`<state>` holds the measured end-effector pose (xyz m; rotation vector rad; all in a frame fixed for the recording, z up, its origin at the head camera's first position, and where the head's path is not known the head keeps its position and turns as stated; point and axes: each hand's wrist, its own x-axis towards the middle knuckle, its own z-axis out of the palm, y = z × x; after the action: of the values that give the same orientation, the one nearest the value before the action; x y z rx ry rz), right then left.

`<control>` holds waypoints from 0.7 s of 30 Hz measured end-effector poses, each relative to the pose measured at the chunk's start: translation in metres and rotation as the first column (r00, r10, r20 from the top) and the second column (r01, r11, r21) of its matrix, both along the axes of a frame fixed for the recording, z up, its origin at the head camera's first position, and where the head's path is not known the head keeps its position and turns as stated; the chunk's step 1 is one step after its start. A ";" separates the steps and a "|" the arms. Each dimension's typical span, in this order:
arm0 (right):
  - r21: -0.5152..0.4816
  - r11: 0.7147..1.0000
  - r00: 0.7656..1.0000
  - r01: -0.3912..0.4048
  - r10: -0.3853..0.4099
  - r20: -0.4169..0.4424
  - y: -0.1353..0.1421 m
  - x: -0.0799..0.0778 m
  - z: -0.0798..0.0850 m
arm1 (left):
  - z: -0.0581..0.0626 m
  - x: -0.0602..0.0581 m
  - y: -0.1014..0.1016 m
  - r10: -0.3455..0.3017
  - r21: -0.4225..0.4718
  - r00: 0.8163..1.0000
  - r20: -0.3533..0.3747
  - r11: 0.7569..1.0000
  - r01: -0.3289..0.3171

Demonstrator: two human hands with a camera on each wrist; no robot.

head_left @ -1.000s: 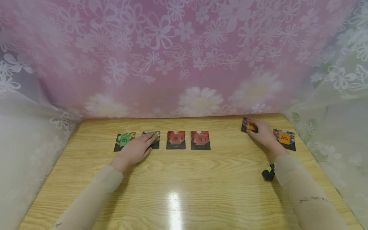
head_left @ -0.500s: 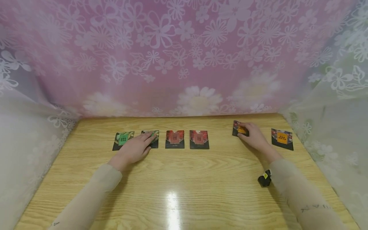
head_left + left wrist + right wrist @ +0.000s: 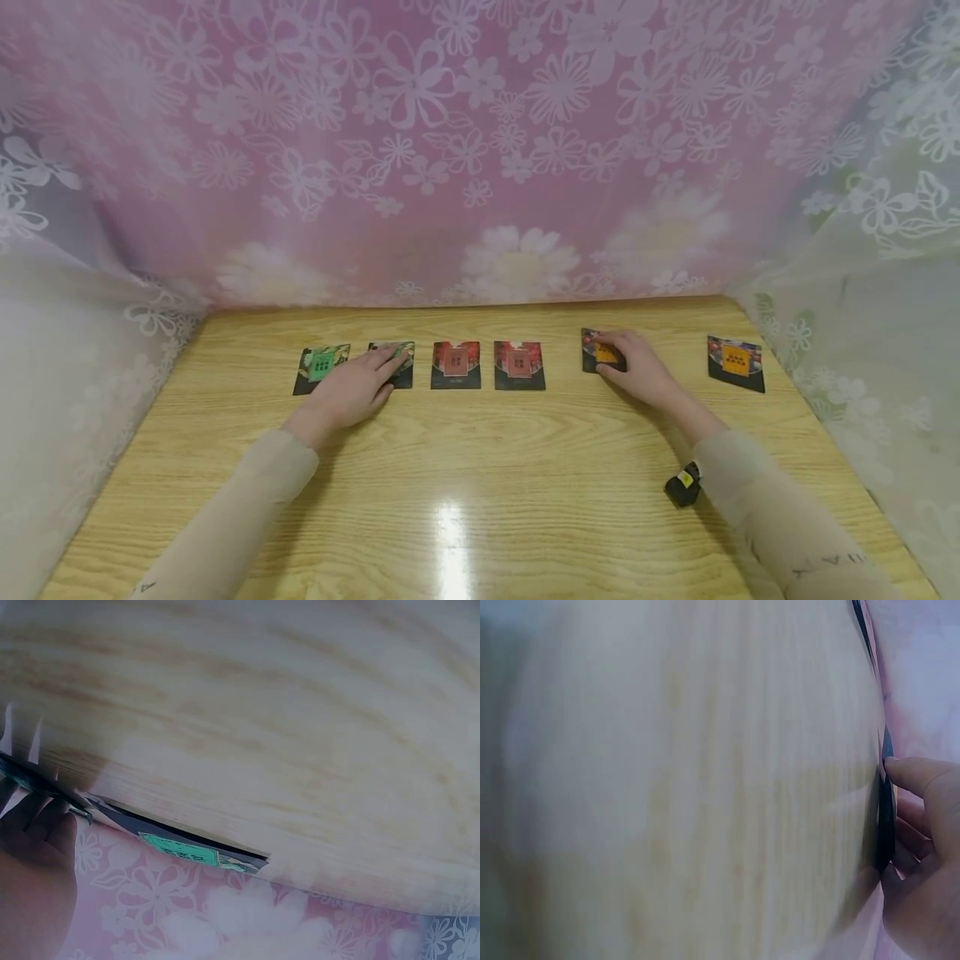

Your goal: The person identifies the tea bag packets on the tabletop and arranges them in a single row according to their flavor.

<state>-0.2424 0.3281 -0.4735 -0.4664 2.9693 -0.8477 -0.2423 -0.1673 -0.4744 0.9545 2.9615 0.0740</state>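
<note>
My left hand (image 3: 352, 389) lies flat with extended fingers on a green-labelled packet (image 3: 404, 379) and covers much of it. Just left of it is another green-labelled packet (image 3: 321, 367), which also shows in the left wrist view as a dark flat packet (image 3: 180, 848). Toward the right, my right hand (image 3: 637, 371) holds an orange-labelled packet (image 3: 590, 357) between thumb and fingers, low at the tabletop. In the right wrist view that packet (image 3: 886, 825) appears edge-on. Two red-labelled packets, one (image 3: 456, 365) beside the other (image 3: 519, 365), lie between my hands.
A second orange-labelled packet (image 3: 736, 363) lies near the table's right edge. By my right sleeve is a small black object (image 3: 682, 486) with a yellow mark. A pink floral curtain (image 3: 480, 150) hangs behind the wooden table (image 3: 420, 483).
My right hand has slid the orange-labelled packet leftward and slightly nearer, toward the red-labelled packets. The black object by the right sleeve has shifted along with the arm. My left hand stays put.
</note>
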 end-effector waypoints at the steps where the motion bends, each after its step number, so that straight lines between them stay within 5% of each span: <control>1: -0.001 1.000 1.000 -0.009 0.009 -0.004 -0.002 0.001 0.000 | 0.000 0.000 0.000 0.001 0.002 1.000 0.000 1.000 -0.001; 21: 0.025 0.996 0.996 -0.085 0.086 -0.014 -0.029 0.016 -0.001 | 0.000 0.002 -0.001 -0.005 0.000 1.000 -0.028 1.000 0.005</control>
<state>-0.2261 0.2991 -0.4742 -0.5965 2.9449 -0.8028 -0.2403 -0.1678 -0.4740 0.9713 2.9848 0.0616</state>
